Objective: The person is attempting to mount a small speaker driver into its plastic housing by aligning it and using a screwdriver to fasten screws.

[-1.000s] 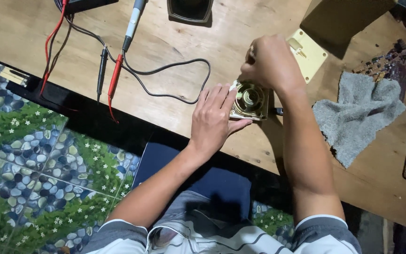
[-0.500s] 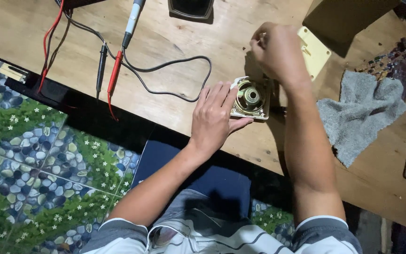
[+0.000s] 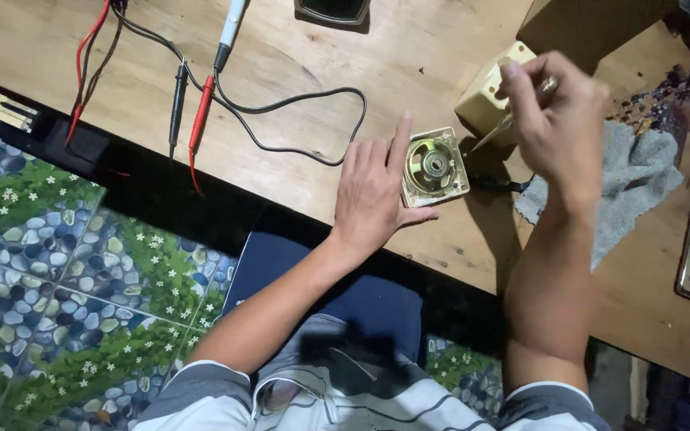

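Left hand (image 3: 373, 195) unchanged from a second ago: flat on the wooden table (image 3: 297, 72), fingers spread and released, fingertips and thumb steadying the small square speaker (image 3: 434, 166) near the front edge. The change is the right hand (image 3: 557, 120): it was down over the speaker, now lifted clear above it, fingers pinched on a thin tool (image 3: 495, 134), tip blurred. So speaker top is exposed. Grey rag (image 3: 632, 187) just right; beige box (image 3: 485, 96) behind; test leads (image 3: 197, 120) far left.
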